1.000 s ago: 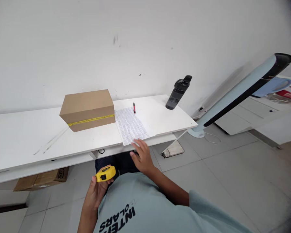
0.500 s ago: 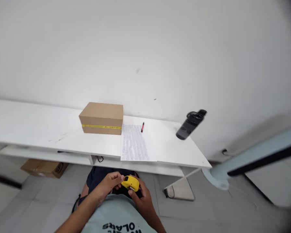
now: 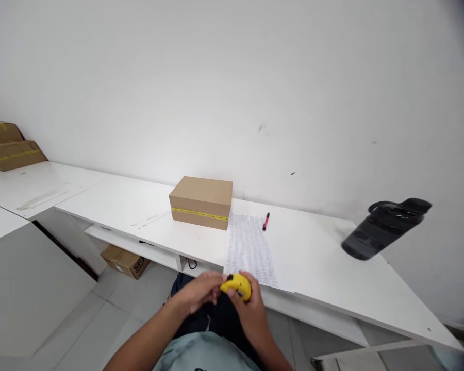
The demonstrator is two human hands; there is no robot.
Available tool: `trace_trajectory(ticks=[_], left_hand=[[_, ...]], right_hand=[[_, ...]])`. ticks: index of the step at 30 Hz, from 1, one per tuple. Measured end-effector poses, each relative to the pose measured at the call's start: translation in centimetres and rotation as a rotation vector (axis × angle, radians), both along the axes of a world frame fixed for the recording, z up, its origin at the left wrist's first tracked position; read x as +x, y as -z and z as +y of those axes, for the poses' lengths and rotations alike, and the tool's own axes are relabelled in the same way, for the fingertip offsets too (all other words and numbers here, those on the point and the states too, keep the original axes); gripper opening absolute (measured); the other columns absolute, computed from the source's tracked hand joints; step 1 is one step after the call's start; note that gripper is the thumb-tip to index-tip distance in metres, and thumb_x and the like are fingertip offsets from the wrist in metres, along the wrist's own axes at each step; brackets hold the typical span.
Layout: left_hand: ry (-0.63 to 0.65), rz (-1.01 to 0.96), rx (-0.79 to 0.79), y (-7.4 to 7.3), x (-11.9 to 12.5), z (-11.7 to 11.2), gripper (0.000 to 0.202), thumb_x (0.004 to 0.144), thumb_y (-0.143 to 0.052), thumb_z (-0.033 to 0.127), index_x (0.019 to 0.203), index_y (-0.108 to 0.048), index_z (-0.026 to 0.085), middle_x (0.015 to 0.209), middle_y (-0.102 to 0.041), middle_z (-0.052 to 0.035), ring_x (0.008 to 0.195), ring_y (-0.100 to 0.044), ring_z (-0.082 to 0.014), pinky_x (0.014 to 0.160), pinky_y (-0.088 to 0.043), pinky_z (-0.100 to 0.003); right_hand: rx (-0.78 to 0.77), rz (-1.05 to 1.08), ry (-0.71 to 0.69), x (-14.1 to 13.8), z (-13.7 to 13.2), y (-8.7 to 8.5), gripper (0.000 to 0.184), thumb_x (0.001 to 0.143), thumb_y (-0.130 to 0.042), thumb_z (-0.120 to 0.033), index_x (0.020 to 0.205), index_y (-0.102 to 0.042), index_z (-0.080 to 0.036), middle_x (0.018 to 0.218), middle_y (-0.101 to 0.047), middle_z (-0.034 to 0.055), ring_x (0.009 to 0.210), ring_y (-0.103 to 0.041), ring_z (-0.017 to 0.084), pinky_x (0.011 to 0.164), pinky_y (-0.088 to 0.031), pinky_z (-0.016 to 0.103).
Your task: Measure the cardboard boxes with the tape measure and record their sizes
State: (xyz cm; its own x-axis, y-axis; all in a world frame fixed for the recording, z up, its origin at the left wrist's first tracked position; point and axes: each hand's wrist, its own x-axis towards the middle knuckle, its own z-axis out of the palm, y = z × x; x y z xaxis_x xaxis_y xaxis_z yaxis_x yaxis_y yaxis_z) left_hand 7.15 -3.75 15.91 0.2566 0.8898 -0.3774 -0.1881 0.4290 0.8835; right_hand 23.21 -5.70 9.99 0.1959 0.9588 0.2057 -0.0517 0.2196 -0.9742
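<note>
A yellow tape measure (image 3: 238, 286) with a black patch is held in front of my lap, just short of the desk edge. My right hand (image 3: 252, 305) is wrapped round its body. The fingers of my left hand (image 3: 204, 289) pinch at its left end, by the black patch; whether they grip the blade's tip is too small to tell. Just beyond my hands, a sheet of paper (image 3: 251, 250) covered in writing lies at the desk's front edge. A cardboard box (image 3: 201, 202) with a yellow band along its side sits left of the paper.
A red and black pen (image 3: 266, 221) lies beside the paper's upper right. The dark bottle (image 3: 382, 229) stands on the white desk (image 3: 313, 257) at right. More boxes (image 3: 15, 154) are stacked at far left, and another box (image 3: 126, 260) rests on the floor under the desk.
My view has swung left, bringing the stacked boxes into sight, so the desk things appear farther right. Both hands have risen towards the desk edge, still on the tape measure.
</note>
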Motion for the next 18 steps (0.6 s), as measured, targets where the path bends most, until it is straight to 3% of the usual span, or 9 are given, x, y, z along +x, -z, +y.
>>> trace_trajectory(ticks=[2, 5, 7, 9, 11, 13, 16, 18], left_hand=[[-0.082, 0.098, 0.142, -3.6, -2.8, 3.4, 0.039, 0.050, -0.097, 0.038, 0.057, -0.063, 0.022, 0.056, -0.053, 0.0016, 0.052, -0.046, -0.0121, 0.051, -0.040, -0.028], [-0.292, 0.231, 0.347, -9.3, -8.7, 9.2, 0.039, 0.060, -0.091, 0.044, 0.057, -0.059, 0.022, 0.063, -0.055, 0.0006, 0.061, -0.051, -0.0148, 0.058, -0.047, -0.030], [-0.447, 0.314, 0.442, -12.2, -13.1, 13.1, 0.042, 0.067, -0.085, 0.050, 0.059, -0.056, 0.022, 0.065, -0.054, 0.0008, 0.063, -0.051, -0.0148, 0.060, -0.048, -0.029], [-0.595, 0.402, 0.469, -13.7, -17.1, 16.4, 0.040, 0.073, -0.081, 0.050, 0.065, -0.055, 0.021, 0.067, -0.054, 0.0025, 0.064, -0.053, -0.0132, 0.061, -0.049, -0.027], [-0.687, 0.493, 0.422, -13.8, -20.1, 18.9, 0.034, 0.080, -0.077, 0.047, 0.074, -0.059, 0.019, 0.073, -0.059, 0.0021, 0.068, -0.057, -0.0130, 0.065, -0.051, -0.027], [-0.707, 0.565, 0.339, -12.7, -22.1, 20.4, 0.028, 0.090, -0.071, 0.043, 0.095, -0.065, 0.016, 0.093, -0.067, -0.0024, 0.082, -0.064, -0.0155, 0.075, -0.057, -0.031], [-0.664, 0.606, 0.246, -10.6, -23.1, 21.4, 0.037, 0.098, -0.064, 0.040, 0.126, -0.061, 0.016, 0.125, -0.065, -0.0100, 0.107, -0.066, -0.0223, 0.091, -0.059, -0.044], [-0.641, 0.599, 0.227, -9.6, -22.9, 21.9, 0.041, 0.098, -0.064, 0.041, 0.131, -0.060, 0.017, 0.131, -0.063, -0.0109, 0.113, -0.065, -0.0243, 0.095, -0.058, -0.047]], right_hand=[[0.025, 0.042, 0.031, -0.2, 4.2, -4.0, 0.048, 0.064, -0.087, -0.047, 0.106, -0.066, -0.043, 0.103, -0.073, -0.0028, 0.092, -0.074, 0.033, 0.078, -0.063, 0.048], [0.086, 0.089, 0.052, 0.5, 11.5, -8.6, 0.063, 0.065, -0.085, -0.051, 0.118, -0.058, -0.030, 0.112, -0.070, 0.0038, 0.105, -0.070, 0.028, 0.090, -0.060, 0.042], [0.152, 0.085, 0.059, 1.6, 16.3, -10.5, 0.066, 0.067, -0.084, -0.051, 0.122, -0.057, -0.026, 0.117, -0.068, 0.0055, 0.108, -0.067, 0.025, 0.096, -0.057, 0.042], [0.159, 0.060, 0.072, 2.5, 20.2, -11.3, 0.068, 0.069, -0.082, -0.053, 0.125, -0.057, -0.024, 0.118, -0.067, 0.0055, 0.105, -0.066, 0.023, 0.096, -0.055, 0.041], [0.137, 0.036, 0.082, 3.2, 22.7, -11.3, 0.071, 0.069, -0.081, -0.054, 0.128, -0.058, -0.023, 0.116, -0.067, 0.0056, 0.101, -0.065, 0.022, 0.094, -0.055, 0.041], [0.112, 0.011, 0.080, 3.3, 24.1, -10.8, 0.073, 0.069, -0.081, -0.053, 0.131, -0.059, -0.022, 0.114, -0.068, 0.0059, 0.097, -0.065, 0.022, 0.092, -0.054, 0.041], [0.099, -0.030, 0.059, 2.7, 24.6, -9.9, 0.073, 0.071, -0.080, -0.053, 0.133, -0.059, -0.021, 0.112, -0.068, 0.0058, 0.094, -0.064, 0.021, 0.090, -0.054, 0.040], [0.104, -0.054, 0.043, 2.2, 24.5, -9.7, 0.071, 0.072, -0.079, -0.053, 0.133, -0.060, -0.021, 0.113, -0.068, 0.0058, 0.095, -0.063, 0.021, 0.090, -0.054, 0.038]])
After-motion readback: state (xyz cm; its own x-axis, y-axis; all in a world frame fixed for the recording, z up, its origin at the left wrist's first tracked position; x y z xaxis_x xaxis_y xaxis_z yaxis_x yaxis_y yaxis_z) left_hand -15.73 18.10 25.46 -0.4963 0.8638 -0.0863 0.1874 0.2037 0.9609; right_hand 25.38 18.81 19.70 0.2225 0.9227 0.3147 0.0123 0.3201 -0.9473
